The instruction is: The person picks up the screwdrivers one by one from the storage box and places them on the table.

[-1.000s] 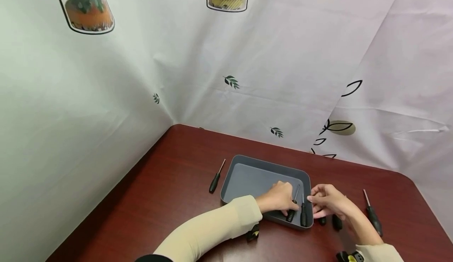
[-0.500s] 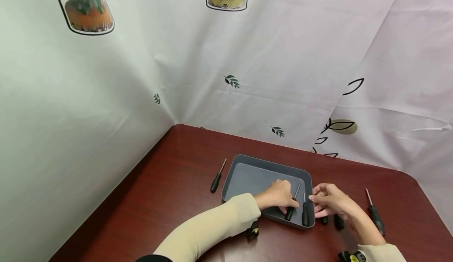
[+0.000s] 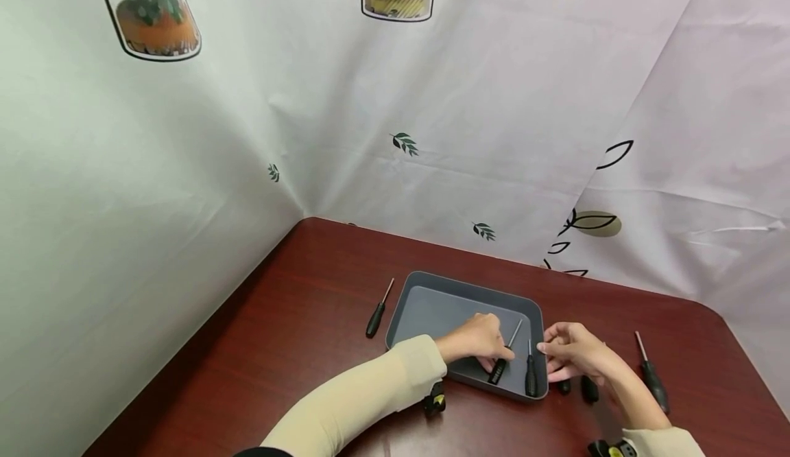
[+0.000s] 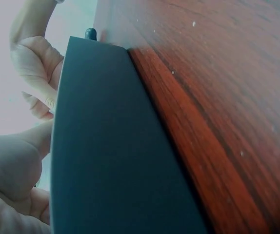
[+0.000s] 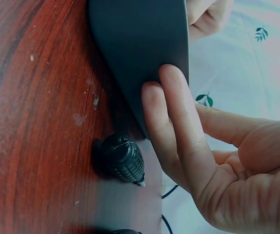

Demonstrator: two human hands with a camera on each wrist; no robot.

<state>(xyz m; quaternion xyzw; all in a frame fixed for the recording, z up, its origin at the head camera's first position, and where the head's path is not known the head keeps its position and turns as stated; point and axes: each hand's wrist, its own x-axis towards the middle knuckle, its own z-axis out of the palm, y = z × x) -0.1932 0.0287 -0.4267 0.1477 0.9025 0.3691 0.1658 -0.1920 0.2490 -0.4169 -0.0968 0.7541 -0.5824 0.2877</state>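
Note:
My left hand (image 3: pixel 481 339) reaches into a shallow grey tray (image 3: pixel 426 280) and pinches the black ridged handle of a screwdriver (image 3: pixel 497 372). That screwdriver lies slantwise on the tray floor, its metal shaft pointing away from me. To its right, along the tray's right wall, lies a second black-handled screwdriver (image 3: pixel 531 378). My right hand (image 3: pixel 574 354) grips the right rim of the tray, thumb at the rim. In the right wrist view its fingers (image 5: pixel 181 107) press flat on the outer wall. The tray wall (image 4: pixel 101 136) hides the left fingertips in the left wrist view.
On the red-brown table (image 3: pixel 296 347), one screwdriver (image 3: pixel 375 318) lies left of the tray. Another screwdriver (image 3: pixel 654 385) lies at the far right. Black handles (image 3: pixel 589 388) show beneath my right hand. A white patterned cloth (image 3: pixel 494 134) rises behind the table.
My left hand has shifted a little to the left with the pinched screwdriver, whose handle end has swung left and widened the gap to the second one. The right hand stays at the rim.

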